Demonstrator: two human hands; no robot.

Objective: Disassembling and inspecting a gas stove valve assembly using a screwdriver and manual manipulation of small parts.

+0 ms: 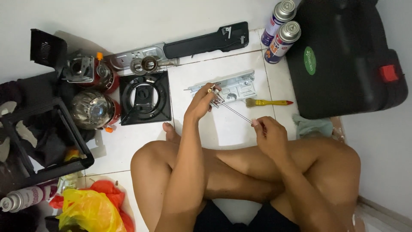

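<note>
I sit cross-legged on a white tiled floor. My left hand (201, 102) pinches the brass-tipped end of a thin metal tube (234, 110). The other end of that tube is held by my right hand (269, 136), so it slants between both hands above the floor. Just beyond the hands lies a silver metal bracket plate (240, 86), and a yellow-handled paintbrush (268, 102) rests to its right.
A black stove burner frame (145, 98) lies left of my hands, with a long black panel (206, 41) behind. Two gas canisters (281, 30) and a black carry case (347, 56) stand at right. Stove parts, a black frame (47, 141) and plastic bags (88, 210) crowd the left.
</note>
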